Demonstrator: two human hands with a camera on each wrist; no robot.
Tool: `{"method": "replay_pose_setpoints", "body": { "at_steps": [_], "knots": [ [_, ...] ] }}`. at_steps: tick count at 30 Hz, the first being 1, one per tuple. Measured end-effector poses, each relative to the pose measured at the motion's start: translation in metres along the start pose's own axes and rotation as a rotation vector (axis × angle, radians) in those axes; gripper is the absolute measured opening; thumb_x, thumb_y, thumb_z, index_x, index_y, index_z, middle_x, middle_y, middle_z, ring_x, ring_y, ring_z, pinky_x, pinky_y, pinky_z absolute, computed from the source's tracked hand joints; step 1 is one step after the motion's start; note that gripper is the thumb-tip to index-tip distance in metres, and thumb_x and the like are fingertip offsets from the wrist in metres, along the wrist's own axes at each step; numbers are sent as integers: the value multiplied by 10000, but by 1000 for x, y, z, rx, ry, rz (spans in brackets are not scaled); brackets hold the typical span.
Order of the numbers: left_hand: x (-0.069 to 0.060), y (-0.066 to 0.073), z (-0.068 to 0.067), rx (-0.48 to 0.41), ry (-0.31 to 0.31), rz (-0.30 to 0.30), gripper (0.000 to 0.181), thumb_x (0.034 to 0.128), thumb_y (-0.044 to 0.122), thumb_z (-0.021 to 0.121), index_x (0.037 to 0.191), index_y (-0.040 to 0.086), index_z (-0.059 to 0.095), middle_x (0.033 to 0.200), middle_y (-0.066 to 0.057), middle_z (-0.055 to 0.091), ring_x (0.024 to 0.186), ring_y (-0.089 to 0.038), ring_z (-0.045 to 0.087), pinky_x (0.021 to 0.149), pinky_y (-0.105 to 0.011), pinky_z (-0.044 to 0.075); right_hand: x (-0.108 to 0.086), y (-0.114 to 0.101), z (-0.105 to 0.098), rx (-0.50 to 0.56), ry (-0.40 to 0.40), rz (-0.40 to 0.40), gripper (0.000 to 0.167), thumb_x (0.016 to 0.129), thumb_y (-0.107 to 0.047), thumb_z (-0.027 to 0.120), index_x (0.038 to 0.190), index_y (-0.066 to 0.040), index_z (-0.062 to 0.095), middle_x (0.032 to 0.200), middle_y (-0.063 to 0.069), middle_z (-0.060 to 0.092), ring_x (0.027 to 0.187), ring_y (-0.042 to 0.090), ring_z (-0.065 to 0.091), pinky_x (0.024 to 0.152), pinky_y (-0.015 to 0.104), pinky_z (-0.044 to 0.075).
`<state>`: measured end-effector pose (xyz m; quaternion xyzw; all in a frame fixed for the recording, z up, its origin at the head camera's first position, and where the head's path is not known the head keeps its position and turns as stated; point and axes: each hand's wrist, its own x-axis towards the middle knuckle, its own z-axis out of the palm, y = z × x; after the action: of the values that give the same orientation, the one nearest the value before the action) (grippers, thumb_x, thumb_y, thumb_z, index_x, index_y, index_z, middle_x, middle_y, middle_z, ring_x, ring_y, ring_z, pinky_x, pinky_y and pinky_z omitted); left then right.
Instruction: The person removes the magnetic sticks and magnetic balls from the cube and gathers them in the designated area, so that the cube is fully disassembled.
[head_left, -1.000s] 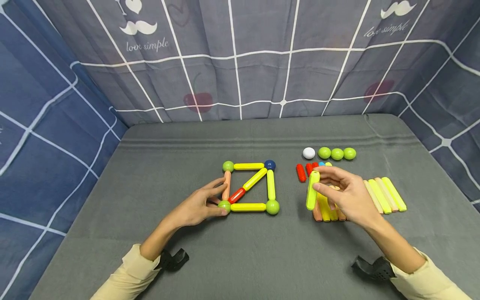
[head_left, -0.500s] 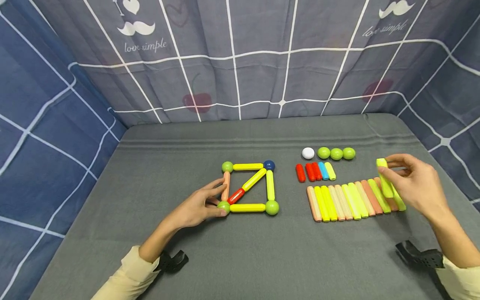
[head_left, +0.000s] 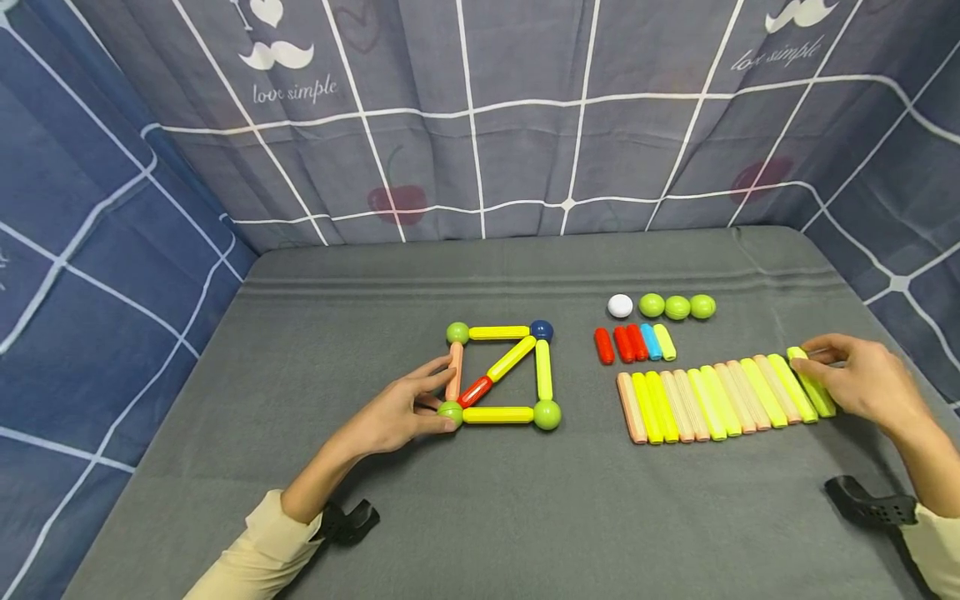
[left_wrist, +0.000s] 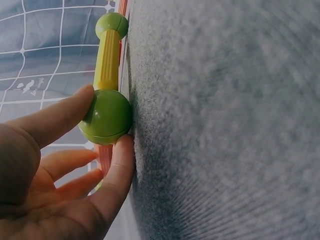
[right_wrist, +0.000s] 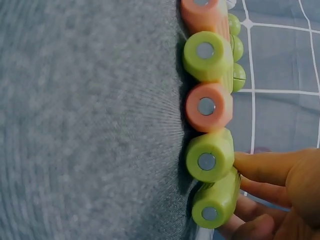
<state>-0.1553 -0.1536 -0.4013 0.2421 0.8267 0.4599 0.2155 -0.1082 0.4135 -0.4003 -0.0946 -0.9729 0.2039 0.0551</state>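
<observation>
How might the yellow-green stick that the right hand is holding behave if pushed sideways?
The yellow-green stick looks stiff, being straight and unbent. Its faceted sides would probably hinder rolling. Its grey end disc might be magnetic, so it could cling.

On the grey cloth-covered table (head_left: 480, 517), your left hand (head_left: 393, 410) is on the near left green ball (head_left: 451, 411) of the square rod-and-ball frame (head_left: 498, 415). To the frame's right lies the row of long green, yellow and orange rods (head_left: 712, 404), your right hand (head_left: 866, 379) at the green end rod (head_left: 819, 397) on its right. Behind the row's left part lie five short red, blue and green rods (head_left: 637, 342); behind these, the white ball (head_left: 620, 306), left of three green balls (head_left: 677, 307).
</observation>
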Motion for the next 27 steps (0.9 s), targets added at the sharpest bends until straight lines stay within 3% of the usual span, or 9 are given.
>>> {"method": "replay_pose_setpoints", "body": {
  "at_steps": [9, 18, 21, 24, 27],
  "knots": [
    [0, -1, 0, -5, 0, 2, 765, 870, 123, 775, 1490, -32, 355, 1616, -102, 201, 1108, -269, 602, 853, -291, 522, -2, 0, 2, 42, -80, -2, 413, 1013, -287, 540, 1137, 101, 610, 1044, 355, 574, 605, 187, 540, 438, 321, 461],
    [0, 1, 0, 8, -3, -3, 778, 866, 134, 781, 1495, -20, 351, 1618, -79, 202, 1105, -250, 604, 864, -289, 522, -6, -4, -1, 7, -61, -2, 404, 1011, -278, 534, 1122, 100, 623, 1006, 344, 603, 582, 226, 560, 470, 359, 445],
    [1, 2, 0, 13, -7, -10, 786, 865, 148, 783, 1502, -2, 346, 1620, -61, 197, 1102, -235, 604, 864, -288, 521, -9, -14, -8, -38, -24, 3, 367, 994, -236, 557, 1100, 107, 631, 1020, 353, 608, 689, 358, 598, 535, 421, 425],
    [2, 2, 0, 13, -8, -8, 786, 865, 146, 783, 1501, -6, 346, 1619, -72, 199, 1099, -241, 605, 866, -296, 521, -11, -32, -12, -47, 4, -41, 325, 976, -212, 597, 1078, 91, 654, 1034, 340, 623, 812, 444, 611, 563, 420, 408],
    [2, 2, 0, 17, -2, -5, 781, 865, 141, 783, 1498, -11, 351, 1615, -88, 208, 1095, -244, 606, 863, -296, 522, -14, -55, -10, 26, -3, -133, 272, 955, -210, 652, 1063, 37, 692, 974, 262, 673, 739, 269, 649, 537, 336, 421]
  ]
}}
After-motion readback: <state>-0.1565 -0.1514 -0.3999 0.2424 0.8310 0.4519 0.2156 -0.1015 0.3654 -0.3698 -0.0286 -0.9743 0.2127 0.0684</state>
